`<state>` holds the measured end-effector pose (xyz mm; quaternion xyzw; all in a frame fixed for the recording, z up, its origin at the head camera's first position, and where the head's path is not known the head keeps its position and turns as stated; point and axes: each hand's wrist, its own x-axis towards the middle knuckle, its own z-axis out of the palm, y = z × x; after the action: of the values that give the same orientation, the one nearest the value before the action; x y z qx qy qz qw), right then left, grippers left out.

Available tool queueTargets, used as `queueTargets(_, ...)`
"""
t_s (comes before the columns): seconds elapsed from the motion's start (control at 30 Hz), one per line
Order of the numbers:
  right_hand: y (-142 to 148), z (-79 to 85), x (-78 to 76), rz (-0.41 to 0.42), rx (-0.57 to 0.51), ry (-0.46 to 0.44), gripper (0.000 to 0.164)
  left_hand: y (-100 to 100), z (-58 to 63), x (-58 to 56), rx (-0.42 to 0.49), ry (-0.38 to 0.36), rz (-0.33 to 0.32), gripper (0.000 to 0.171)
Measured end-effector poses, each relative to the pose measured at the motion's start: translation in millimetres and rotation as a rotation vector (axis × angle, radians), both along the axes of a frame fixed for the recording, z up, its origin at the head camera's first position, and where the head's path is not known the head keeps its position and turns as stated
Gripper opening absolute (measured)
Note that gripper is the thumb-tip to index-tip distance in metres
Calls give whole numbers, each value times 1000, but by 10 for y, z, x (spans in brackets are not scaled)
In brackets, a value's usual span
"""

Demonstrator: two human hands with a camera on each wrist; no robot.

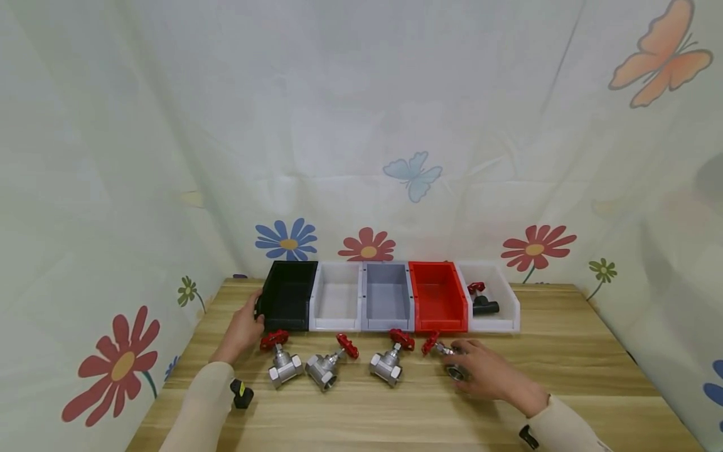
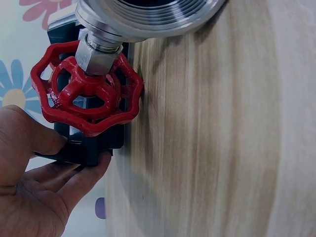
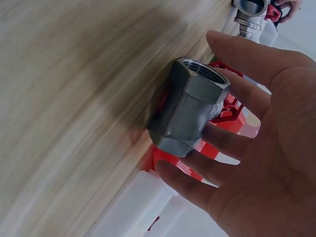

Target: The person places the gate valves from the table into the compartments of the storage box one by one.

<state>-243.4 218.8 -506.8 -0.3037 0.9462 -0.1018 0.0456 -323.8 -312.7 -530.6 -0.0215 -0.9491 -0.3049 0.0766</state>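
My left hand [image 1: 241, 331] grips the left side of the black bin [image 1: 289, 302], thumb and fingers on either side of its wall [image 2: 89, 154] in the left wrist view. My right hand [image 1: 488, 372] is at the rightmost steel valve [image 1: 455, 371], which has a red handwheel [image 1: 431, 343]. Seen from the right wrist, its fingers spread loosely behind the valve body [image 3: 185, 111], with the thumb held apart. Three more such valves lie in front of the bins: a left one [image 1: 284, 367], another beside it [image 1: 323, 371] and a middle one [image 1: 386, 366].
Right of the black bin, the row continues with a white bin [image 1: 337, 301], a grey bin [image 1: 386, 301], a red bin [image 1: 437, 301] and another white bin [image 1: 505, 307]. That last bin holds a black fitting [image 1: 485, 306] and a red-handled part [image 1: 476, 287]. Behind hangs a flowered curtain [image 1: 339, 188].
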Motion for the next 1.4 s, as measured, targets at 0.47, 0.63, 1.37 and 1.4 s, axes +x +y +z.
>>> queueTargets(0.47,-3,-44,-45,10,-9,-28,39,-10,-1,-23,-1,-18,6,63)
queueTargets(0.63,7,-80,-74,14,-9,-30,42,-11,-6,-17,8,-21,7,63)
queueTargets(1.37,48,-135,-160,81,-6,12,41,-31,-33,-25,-12,-4,-2,63)
queueTargets(1.4,47,-132,-159,83,-6,14,40,-29,-33,-23,-11,-3,-3,63)
